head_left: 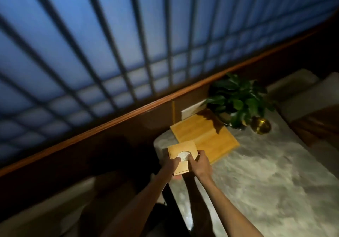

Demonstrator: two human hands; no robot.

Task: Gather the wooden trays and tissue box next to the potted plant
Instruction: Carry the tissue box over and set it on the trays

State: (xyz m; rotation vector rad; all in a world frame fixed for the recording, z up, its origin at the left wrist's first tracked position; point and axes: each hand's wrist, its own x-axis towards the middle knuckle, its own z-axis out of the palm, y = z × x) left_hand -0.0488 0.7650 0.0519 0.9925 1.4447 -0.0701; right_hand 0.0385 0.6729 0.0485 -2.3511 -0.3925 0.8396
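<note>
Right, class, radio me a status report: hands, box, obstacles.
Both hands, left and right, gripping tissue box. Wooden tray beside potted plant. Nothing blocking.

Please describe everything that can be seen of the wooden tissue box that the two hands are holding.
The square light-wood tissue box looks like pale bamboo, with a round hole in its top where white tissue shows. It sits at the near corner of the grey-white marbled table, turned at an angle, its far corner overlapping the edge of the flat light-wood tray. The left hand grips its left side and the right hand its right side, with fingers of both reaching toward the hole. Whether it is lifted cannot be told.
</note>
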